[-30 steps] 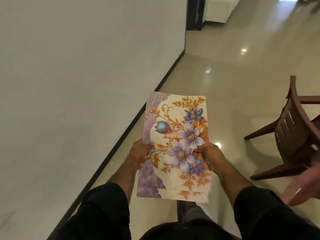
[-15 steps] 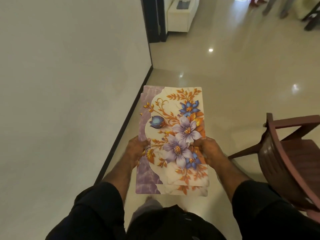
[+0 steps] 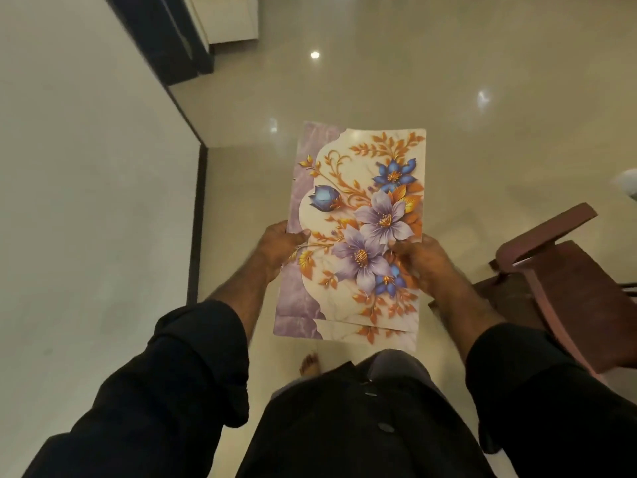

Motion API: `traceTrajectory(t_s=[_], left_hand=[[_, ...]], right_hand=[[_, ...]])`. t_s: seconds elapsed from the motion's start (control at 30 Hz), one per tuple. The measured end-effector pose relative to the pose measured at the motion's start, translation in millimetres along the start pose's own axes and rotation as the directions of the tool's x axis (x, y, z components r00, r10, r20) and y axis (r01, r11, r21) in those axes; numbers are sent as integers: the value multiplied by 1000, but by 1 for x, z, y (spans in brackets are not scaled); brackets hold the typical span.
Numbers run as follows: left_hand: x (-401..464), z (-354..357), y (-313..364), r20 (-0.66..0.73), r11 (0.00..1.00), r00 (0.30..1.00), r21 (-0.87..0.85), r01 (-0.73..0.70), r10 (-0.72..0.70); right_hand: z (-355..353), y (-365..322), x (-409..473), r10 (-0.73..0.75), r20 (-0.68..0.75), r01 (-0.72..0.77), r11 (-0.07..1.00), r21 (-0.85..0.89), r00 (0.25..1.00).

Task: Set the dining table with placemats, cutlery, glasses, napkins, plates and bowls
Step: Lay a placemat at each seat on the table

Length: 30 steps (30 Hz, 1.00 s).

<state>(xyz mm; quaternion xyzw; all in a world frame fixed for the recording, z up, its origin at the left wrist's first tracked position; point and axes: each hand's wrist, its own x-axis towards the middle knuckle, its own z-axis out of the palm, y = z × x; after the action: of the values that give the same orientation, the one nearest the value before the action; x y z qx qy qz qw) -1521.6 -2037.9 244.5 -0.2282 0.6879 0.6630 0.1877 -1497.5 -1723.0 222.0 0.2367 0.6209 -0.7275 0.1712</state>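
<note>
The view has swung from the wall toward open floor, the wooden chair (image 3: 558, 291) now close on the right. The left hand (image 3: 275, 248) and right hand (image 3: 418, 258) each pinch an edge of the floral placemats (image 3: 355, 232), stacked at waist height. No tabletop shows, so laying has likely not begun.

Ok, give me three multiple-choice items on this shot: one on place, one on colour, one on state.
1. The wooden chair stands:
A. to the person's right
B. to the person's left
C. under the placemats

2. The flowers on the placemats are mostly:
A. red
B. purple and blue
C. green

3. The placemats are:
A. lying on the floor
B. rolled up
C. held flat by both hands

Key: 1 A, it sits at the right edge of the view. 2 B, orange leaves surround them. 3 C, the left hand and right hand grip opposite edges.
</note>
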Motion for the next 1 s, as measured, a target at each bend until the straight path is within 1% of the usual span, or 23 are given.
traceTrajectory(t_s=[0.1, 0.17, 0.3, 0.43, 0.53, 0.63, 0.73, 0.8, 0.9, 1.0], left_hand=[[64, 25, 45, 98, 998, 995, 68, -1, -6], [108, 50, 70, 140, 995, 990, 95, -8, -5], [186, 112, 120, 161, 992, 987, 126, -26, 5], [248, 174, 179, 185, 983, 983, 181, -41, 7], [292, 218, 225, 227, 979, 974, 193, -68, 23], [339, 264, 262, 277, 974, 961, 209, -82, 22], [395, 322, 295, 369, 969, 929, 224, -108, 18], [433, 366, 315, 442, 963, 897, 236, -126, 9], [483, 440, 343, 541, 961, 840, 251, -114, -41], [514, 510, 370, 613, 945, 780, 312, -96, -123]], right_hand=[[-15, -29, 42, -19, -84, 23, 999, 49, 996], [-29, -44, 78, -10, -124, 22, 995, 101, 992], [-65, -81, 160, 20, -200, 21, 980, 200, 980], [-107, -133, 224, 44, -228, 11, 973, 232, 973], [-139, -176, 267, 34, -240, 28, 969, 247, 970], [-173, -216, 304, 24, -300, 49, 971, 235, 954], [-211, -248, 340, 18, -387, 86, 965, 249, 922], [-236, -263, 361, 33, -465, 108, 956, 273, 885], [-274, -282, 387, 99, -575, 125, 933, 338, 812], [-306, -305, 401, 174, -659, 153, 901, 407, 732]])
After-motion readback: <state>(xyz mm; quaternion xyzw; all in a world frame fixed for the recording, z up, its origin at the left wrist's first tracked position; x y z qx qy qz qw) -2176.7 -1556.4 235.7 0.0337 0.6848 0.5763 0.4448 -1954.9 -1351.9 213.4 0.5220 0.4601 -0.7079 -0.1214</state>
